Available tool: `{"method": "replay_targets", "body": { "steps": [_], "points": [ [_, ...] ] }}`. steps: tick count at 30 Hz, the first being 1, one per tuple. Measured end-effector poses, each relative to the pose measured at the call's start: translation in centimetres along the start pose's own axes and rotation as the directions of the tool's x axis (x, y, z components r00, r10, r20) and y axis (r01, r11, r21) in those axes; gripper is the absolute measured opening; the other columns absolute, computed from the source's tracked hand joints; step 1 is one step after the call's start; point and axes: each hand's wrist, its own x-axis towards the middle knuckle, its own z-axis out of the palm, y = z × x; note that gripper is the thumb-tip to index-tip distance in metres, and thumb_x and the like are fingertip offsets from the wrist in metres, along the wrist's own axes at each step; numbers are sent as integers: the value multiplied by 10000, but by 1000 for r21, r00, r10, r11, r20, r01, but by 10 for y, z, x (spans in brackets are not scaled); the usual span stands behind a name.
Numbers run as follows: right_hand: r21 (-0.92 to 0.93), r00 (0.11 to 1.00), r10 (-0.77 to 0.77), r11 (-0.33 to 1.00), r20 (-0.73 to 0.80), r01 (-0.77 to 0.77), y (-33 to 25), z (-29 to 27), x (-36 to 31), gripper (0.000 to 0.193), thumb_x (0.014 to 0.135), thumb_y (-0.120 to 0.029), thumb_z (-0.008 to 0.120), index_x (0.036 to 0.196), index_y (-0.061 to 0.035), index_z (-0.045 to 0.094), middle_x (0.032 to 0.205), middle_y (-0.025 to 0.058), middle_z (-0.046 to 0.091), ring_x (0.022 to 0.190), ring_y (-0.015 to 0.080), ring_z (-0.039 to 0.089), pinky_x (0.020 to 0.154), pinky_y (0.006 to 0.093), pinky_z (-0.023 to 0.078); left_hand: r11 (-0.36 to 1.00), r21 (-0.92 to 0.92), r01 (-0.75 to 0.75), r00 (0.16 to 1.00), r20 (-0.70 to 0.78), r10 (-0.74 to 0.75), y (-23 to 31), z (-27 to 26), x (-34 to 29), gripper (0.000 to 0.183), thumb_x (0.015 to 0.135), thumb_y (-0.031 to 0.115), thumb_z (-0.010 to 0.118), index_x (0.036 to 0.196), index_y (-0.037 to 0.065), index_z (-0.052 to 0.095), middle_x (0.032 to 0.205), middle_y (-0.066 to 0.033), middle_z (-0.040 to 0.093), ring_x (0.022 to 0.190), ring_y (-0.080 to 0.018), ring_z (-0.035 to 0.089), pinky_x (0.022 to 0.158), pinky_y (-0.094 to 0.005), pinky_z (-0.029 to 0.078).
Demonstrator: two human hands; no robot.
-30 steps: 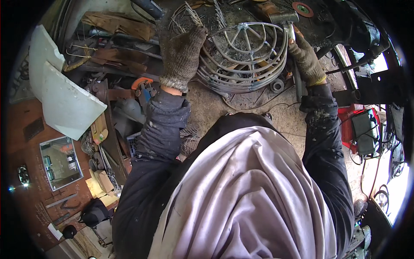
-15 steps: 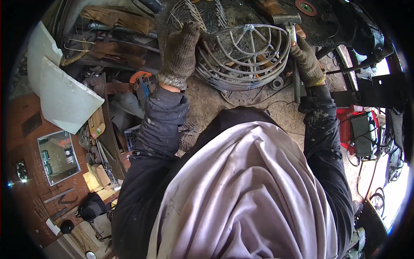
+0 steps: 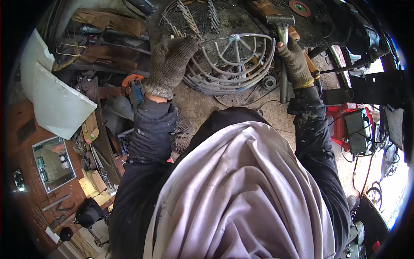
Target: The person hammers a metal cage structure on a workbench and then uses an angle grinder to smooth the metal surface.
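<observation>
A bowl-shaped grille of curved metal rods (image 3: 234, 38), joined at a hub with spokes, stands tilted at the edge of the dark workbench. My left hand (image 3: 170, 67), in a brown knitted glove, is closed around its left rim. In a matching glove, my right hand (image 3: 298, 67) is closed at the upper handle of a hammer (image 3: 280, 20), just beside the grille's right rim. The hammer's head points up over the bench and its tubular handle hangs down past my hand. Some right fingers are hidden.
Twisted metal rods (image 3: 189, 18) and a red abrasive disc (image 3: 299, 7) lie on the bench. Broken white panels (image 3: 60, 101) lean at left above a brown board with a framed mirror (image 3: 54, 164). At right stands a red-and-dark machine (image 3: 359, 129) with cables. A metal ring (image 3: 269, 82) lies below the grille.
The grille and my left hand have come slightly nearer to me and to the left. My right hand has shifted slightly left with the hammer. The whole view has also shifted a little.
</observation>
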Motion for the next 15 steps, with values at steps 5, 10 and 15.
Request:
{"method": "replay_targets", "body": {
  "steps": [5,10,15],
  "points": [
    [29,996,83,996,-15,-83,3,7,-11,644,869,-450,727,1292,-4,532,953,-10,589,785,66,552,673,242,480,992,-8,-128,988,-86,127,-30,-15,1,289,911,190,702,1147,26,683,1047,-79,713,957,-136,655,829,-297,510],
    [158,1000,20,987,8,-21,-3,21,-13,607,896,-446,700,1281,-2,544,1046,31,636,826,75,592,699,235,494,983,-185,18,996,-86,-34,-22,-14,4,271,926,188,674,1147,31,683,1041,-91,712,947,-168,663,833,-315,512],
    [68,999,20,997,43,-23,4,19,-10,584,884,-454,709,1233,-12,553,823,-9,609,601,57,543,511,212,450,924,115,-364,920,-107,376,-14,-15,10,318,910,301,699,1060,21,717,942,-70,721,885,-137,664,776,-301,508]
  ]
}}
